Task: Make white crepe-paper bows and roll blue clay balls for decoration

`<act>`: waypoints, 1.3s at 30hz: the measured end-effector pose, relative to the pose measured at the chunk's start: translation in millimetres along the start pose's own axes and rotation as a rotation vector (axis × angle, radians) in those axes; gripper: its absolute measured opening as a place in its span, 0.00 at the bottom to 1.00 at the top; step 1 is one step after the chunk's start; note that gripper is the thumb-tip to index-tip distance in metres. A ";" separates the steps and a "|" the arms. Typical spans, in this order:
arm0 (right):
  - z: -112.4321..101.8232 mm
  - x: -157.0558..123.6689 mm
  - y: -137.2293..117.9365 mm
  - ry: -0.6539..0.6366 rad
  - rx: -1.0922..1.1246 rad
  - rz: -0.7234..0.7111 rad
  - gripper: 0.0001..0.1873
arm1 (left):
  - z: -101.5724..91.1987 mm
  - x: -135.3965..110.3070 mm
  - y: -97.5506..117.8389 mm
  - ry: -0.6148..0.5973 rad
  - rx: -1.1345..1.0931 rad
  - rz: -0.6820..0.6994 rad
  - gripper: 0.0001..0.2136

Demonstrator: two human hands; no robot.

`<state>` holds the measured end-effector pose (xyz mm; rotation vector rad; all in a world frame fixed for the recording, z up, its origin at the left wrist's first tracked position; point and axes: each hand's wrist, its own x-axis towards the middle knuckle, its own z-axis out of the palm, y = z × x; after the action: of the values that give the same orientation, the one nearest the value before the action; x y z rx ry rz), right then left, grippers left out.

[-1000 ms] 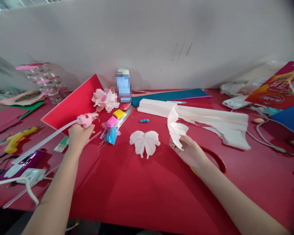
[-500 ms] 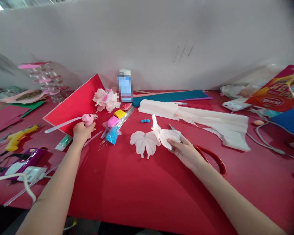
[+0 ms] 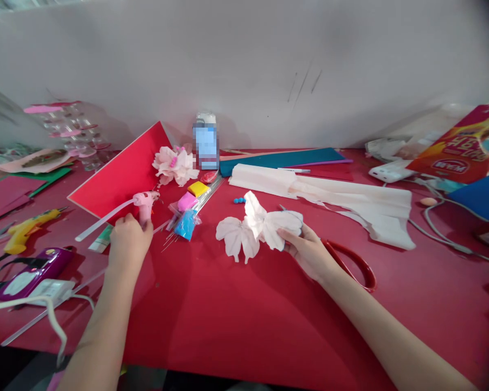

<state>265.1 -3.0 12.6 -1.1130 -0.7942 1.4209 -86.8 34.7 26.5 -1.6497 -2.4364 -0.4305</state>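
My left hand (image 3: 129, 241) is closed round the lower handle of a pink glue gun (image 3: 144, 200), and a clear glue stick (image 3: 105, 220) sticks out of the gun's back. In my right hand (image 3: 305, 245) a white paper petal piece (image 3: 275, 225) is pinched between thumb and fingers, with one petal standing up. Behind its left side, partly covered, is another white petal piece (image 3: 235, 239). Three blue beads (image 3: 239, 201) lie just beyond the petals. Red-handled scissors (image 3: 356, 260) rest beside my right wrist, their blades mostly hidden under the hand and paper.
A finished pale pink paper flower (image 3: 175, 165) leans by a red board (image 3: 118, 176). Clay packets (image 3: 186, 224) and wires lie mid-table. Torn white crepe paper (image 3: 350, 198) stretches behind my right hand. A yellow glue gun (image 3: 32, 228) and purple power box (image 3: 35, 274) crowd the left.
My left hand has slid lower on the pink glue gun, baring more of its handle. The petal piece in my right hand has turned so its upright petal looks wider.
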 end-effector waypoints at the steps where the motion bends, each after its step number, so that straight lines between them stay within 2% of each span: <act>1: 1.4 0.7 -1.3 0.004 -0.020 -0.016 0.17 | -7.8 -9.9 5.1 0.042 0.010 0.016 0.19; 2: 3.6 1.7 -2.7 0.004 -0.052 -0.038 0.16 | -16.1 -19.5 12.4 0.042 -0.028 0.046 0.17; 4: 10.5 4.6 -5.0 -0.009 -0.145 -0.102 0.14 | -31.2 -34.6 33.2 -0.013 -0.252 0.086 0.14; 5: 15.1 6.4 -5.5 -0.020 -0.194 -0.137 0.13 | -36.2 -39.0 46.2 -0.085 -0.427 0.099 0.14; 6: 20.1 8.3 -5.4 -0.029 -0.237 -0.169 0.12 | -38.5 -40.8 59.9 -0.212 -0.617 0.109 0.14; 7: 25.3 10.3 -4.7 -0.032 -0.270 -0.191 0.12 | -37.9 -40.3 73.7 -0.344 -0.803 0.097 0.16; 8: 30.3 12.3 -3.3 -0.030 -0.289 -0.204 0.12 | -34.4 -38.0 86.6 -0.423 -0.957 0.084 0.17; 10: 38.7 15.3 0.8 -0.016 -0.296 -0.224 0.12 | -21.1 -30.7 107.2 -0.530 -1.126 0.119 0.18; 11: 41.8 16.2 3.0 -0.006 -0.289 -0.237 0.13 | -13.2 -27.2 114.1 -0.531 -1.161 0.117 0.16; 14: 46.0 16.4 8.4 0.001 -0.276 -0.261 0.12 | 5.6 -23.0 121.2 -0.456 -1.204 0.126 0.09; 16: 46.1 15.2 10.3 0.004 -0.288 -0.259 0.11 | 10.2 -25.0 118.7 -0.437 -1.205 0.127 0.06; 25: 44.4 10.7 11.0 0.037 -0.431 -0.255 0.10 | -0.3 -33.6 111.6 -0.434 -1.166 0.138 0.05; 39: 37.2 15.9 19.2 0.075 -0.551 -0.234 0.09 | 5.8 -34.3 111.8 -0.460 -1.098 0.198 0.04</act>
<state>224.4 13.8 4.0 -1.4208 -1.2625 0.9795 29.8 45.2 26.8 -2.5664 -2.3914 -1.7503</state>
